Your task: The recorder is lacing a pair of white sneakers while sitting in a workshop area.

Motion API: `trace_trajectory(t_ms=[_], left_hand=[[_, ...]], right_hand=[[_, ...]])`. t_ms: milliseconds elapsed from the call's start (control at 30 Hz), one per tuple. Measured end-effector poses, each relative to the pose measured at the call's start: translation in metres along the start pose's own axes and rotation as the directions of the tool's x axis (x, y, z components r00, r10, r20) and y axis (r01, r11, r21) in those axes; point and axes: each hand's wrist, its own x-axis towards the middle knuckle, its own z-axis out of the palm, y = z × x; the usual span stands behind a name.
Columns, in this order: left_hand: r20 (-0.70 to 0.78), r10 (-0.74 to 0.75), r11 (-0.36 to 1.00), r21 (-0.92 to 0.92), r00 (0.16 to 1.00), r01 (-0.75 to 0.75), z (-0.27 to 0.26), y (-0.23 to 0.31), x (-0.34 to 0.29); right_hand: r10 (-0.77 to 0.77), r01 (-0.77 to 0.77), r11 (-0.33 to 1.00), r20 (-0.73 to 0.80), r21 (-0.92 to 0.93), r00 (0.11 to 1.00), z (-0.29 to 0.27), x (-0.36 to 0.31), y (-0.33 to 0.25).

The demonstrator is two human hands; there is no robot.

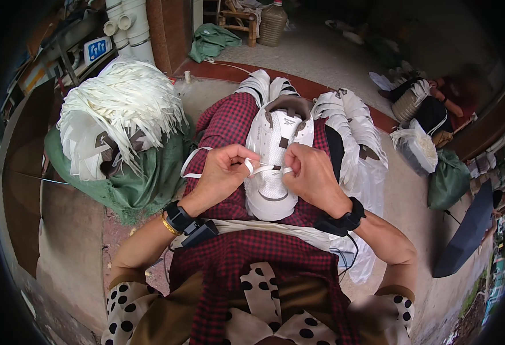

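Our shoe workshop, it seems
We see a partly laced white shoe, laces heaped over a green sack, concrete floor and another person seated beyond.

Observed beneath left hand and right hand: lap, covered with checked cloth. Bearing, between hands, one white shoe, upper facing up, toe toward the body. Noted around and below lap: floor, pale and hard. On floor, left of left hand: green sack, bulging, topped with heap of white strips. On floor, far ahead of hands: stool, bottle, green bag. On floor, well right of right hand: second green bag. Just right of right hand: stacked shoes with clear plastic; support beneath hidden.
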Motion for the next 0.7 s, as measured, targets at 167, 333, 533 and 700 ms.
trace_trajectory(t_ms=[167, 333, 533, 700], left_hand=[[-0.054, 0.018, 0.998, 0.053, 0.998, -0.015, 0.003, 0.002, -0.005], [-0.082, 0.069, 0.992, 0.114, 0.994, -0.060, 0.004, 0.007, -0.003], [-0.048, 0.077, 0.949, 0.310, 0.996, -0.058, 0.008, 0.018, 0.008], [-0.009, 0.183, 0.883, 0.440, 0.983, -0.160, 0.018, 0.041, 0.021]], right_hand=[[0.247, -0.253, 0.948, 0.053, 0.191, 0.968, -0.007, 0.013, 0.006], [0.188, -0.198, 0.947, 0.061, 0.254, 0.980, -0.001, 0.003, 0.015], [0.213, -0.215, 0.913, 0.044, 0.346, 0.976, 0.007, -0.002, 0.020], [0.162, -0.169, 0.935, 0.048, 0.313, 0.986, -0.002, -0.001, 0.015]])
